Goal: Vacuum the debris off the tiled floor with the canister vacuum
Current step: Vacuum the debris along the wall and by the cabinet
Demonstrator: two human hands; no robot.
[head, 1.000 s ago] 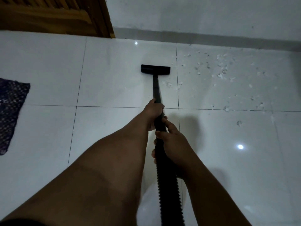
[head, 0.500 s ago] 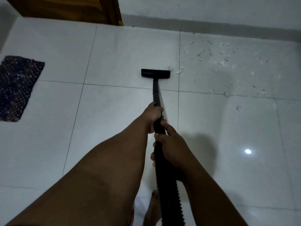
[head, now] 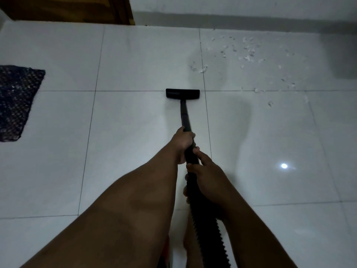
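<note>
A dark, speckled mat [head: 16, 101] lies flat on the tiles at the left edge of the view, partly cut off by the frame. A wooden door [head: 67, 9] occupies the upper left corner, its base meeting the tiles. A white wall [head: 241, 5] runs along the top, with a grey skirting band [head: 251, 20] along its foot. A bright round light reflection [head: 284, 165] shows at the right.
</note>
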